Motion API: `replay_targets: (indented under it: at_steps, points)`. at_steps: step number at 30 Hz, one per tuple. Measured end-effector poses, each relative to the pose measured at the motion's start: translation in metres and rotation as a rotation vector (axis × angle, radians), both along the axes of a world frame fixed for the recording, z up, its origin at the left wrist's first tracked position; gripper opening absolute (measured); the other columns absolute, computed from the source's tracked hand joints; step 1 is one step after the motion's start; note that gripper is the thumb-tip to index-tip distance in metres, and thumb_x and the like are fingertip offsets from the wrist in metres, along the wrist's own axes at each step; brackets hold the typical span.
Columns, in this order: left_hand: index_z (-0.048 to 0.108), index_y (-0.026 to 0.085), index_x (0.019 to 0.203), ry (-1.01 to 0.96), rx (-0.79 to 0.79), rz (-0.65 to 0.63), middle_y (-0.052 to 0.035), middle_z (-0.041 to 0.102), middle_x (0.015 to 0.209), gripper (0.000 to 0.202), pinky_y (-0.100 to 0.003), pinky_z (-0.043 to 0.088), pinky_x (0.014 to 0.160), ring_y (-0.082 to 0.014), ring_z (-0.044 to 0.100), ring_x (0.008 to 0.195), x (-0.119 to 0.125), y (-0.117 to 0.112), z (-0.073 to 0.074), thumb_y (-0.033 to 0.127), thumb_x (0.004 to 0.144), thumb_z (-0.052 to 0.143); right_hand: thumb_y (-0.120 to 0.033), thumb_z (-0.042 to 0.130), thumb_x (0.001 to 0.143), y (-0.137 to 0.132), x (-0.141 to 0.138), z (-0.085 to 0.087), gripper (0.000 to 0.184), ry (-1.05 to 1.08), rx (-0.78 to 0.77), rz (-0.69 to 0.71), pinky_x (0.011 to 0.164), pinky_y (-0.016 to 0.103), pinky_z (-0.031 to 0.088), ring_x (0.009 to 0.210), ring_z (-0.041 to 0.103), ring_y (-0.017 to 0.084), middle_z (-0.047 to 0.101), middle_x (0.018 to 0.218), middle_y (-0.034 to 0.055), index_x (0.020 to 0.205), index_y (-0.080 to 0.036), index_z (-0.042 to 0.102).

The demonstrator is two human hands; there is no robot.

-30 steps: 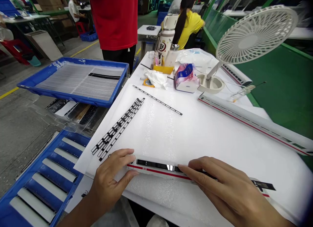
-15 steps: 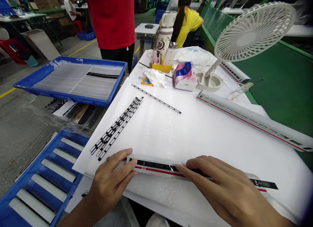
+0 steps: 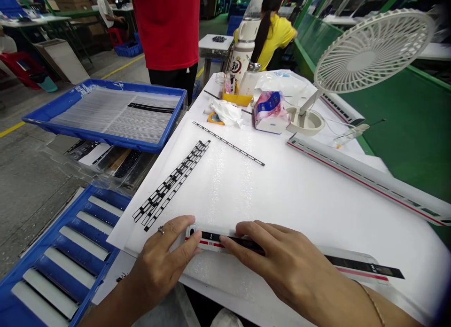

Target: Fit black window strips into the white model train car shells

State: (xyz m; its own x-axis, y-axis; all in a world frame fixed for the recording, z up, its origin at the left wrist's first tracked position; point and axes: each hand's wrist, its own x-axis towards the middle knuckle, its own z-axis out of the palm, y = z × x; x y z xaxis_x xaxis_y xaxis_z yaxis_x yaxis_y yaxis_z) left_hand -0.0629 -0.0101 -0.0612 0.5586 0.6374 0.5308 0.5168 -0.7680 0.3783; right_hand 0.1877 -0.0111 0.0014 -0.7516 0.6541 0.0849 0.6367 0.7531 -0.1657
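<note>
In the head view a long white model train car shell [image 3: 206, 243] with a red stripe lies near the table's front edge. My left hand [image 3: 165, 249] grips its left end, thumb in front and fingers behind. A shiny black window strip [image 3: 355, 262] runs along the shell, its right end sticking out past the shell's end. My right hand [image 3: 278, 252] is closed over the shell, thumb and forefinger pressed on the strip towards the left. The palm and wrist hide the shell's middle. Several black window frame strips [image 3: 172, 183] lie overlapping beyond my left hand.
A single frame strip [image 3: 229, 144] lies farther back. Another train shell [image 3: 362, 176] rests at right, below a white fan [image 3: 373, 54]. Tissues [image 3: 271, 112], orange tape [image 3: 214, 119] and a thermos [image 3: 243, 50] stand behind. Blue trays [image 3: 169, 129] flank the table's left; people are beyond.
My right hand has slid left along the shell, closer to my left hand, uncovering more of the strip at the right. My left hand keeps its grip. The view has shifted slightly.
</note>
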Motion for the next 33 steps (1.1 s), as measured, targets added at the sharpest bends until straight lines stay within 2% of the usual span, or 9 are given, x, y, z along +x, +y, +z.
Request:
replay_targets:
  at_steps: [7,13,19,22,27,30,33]
  points:
    - [0.053,0.011,0.119,-0.013,-0.033,0.016,-0.0180,0.051,0.123,0.044,-0.038,0.052,0.088,-0.0263,0.050,0.116,0.000,-0.001,-0.002,0.002,0.076,0.062,-0.013,0.028,0.093,0.006,-0.006,0.001,0.037,-0.015,-0.048,0.036,0.057,0.029,0.045,0.068,0.052,0.016,0.055,0.088,0.0092,0.122,-0.016,0.051]
    - [0.055,0.011,0.118,0.026,0.023,0.019,-0.0175,0.052,0.119,0.044,-0.036,0.053,0.086,-0.0256,0.051,0.114,0.002,0.002,0.001,0.002,0.076,0.062,-0.013,0.030,0.093,0.005,-0.007,0.001,0.037,-0.025,-0.032,0.026,0.054,0.029,0.043,0.066,0.051,0.016,0.054,0.087,0.0082,0.123,-0.017,0.050]
    - [0.056,0.006,0.115,-0.011,0.051,-0.010,-0.0186,0.053,0.115,0.042,-0.041,0.052,0.089,-0.0268,0.050,0.114,0.004,0.002,0.001,-0.003,0.075,0.062,-0.014,0.029,0.093,0.003,-0.002,-0.001,0.039,-0.038,-0.035,0.016,0.058,0.030,0.045,0.070,0.051,0.017,0.052,0.093,0.0101,0.129,-0.017,0.043]
    - [0.056,0.005,0.115,-0.016,0.052,-0.027,-0.0191,0.053,0.114,0.042,-0.042,0.051,0.089,-0.0274,0.050,0.114,0.004,0.004,0.001,-0.004,0.074,0.061,-0.013,0.030,0.093,0.004,-0.003,0.002,0.038,-0.047,-0.029,0.039,0.058,0.030,0.044,0.069,0.050,0.016,0.053,0.089,0.0089,0.127,-0.014,0.045]
    - [0.060,0.008,0.110,0.007,0.076,-0.017,-0.0183,0.056,0.111,0.036,-0.044,0.051,0.084,-0.0274,0.052,0.109,0.006,0.007,0.008,-0.002,0.075,0.060,-0.015,0.033,0.092,0.003,-0.012,0.009,0.033,-0.112,0.060,0.084,0.049,0.031,0.040,0.063,0.047,0.017,0.054,0.084,0.0062,0.117,-0.008,0.052]
    - [0.063,0.011,0.107,0.082,0.148,-0.009,-0.0170,0.060,0.108,0.032,-0.052,0.047,0.084,-0.0299,0.054,0.105,0.013,0.009,0.015,0.004,0.076,0.062,-0.012,0.035,0.090,-0.001,-0.015,0.008,0.030,-0.145,0.126,0.056,0.047,0.033,0.038,0.062,0.045,0.017,0.053,0.084,0.0048,0.110,-0.009,0.057]
    - [0.061,0.010,0.110,0.078,0.148,-0.056,-0.0167,0.061,0.107,0.035,-0.050,0.046,0.084,-0.0275,0.056,0.102,0.019,0.010,0.016,0.002,0.077,0.060,-0.013,0.037,0.089,-0.003,-0.013,0.004,0.030,-0.164,0.137,0.042,0.047,0.034,0.038,0.064,0.045,0.018,0.052,0.085,0.0051,0.113,-0.009,0.055]
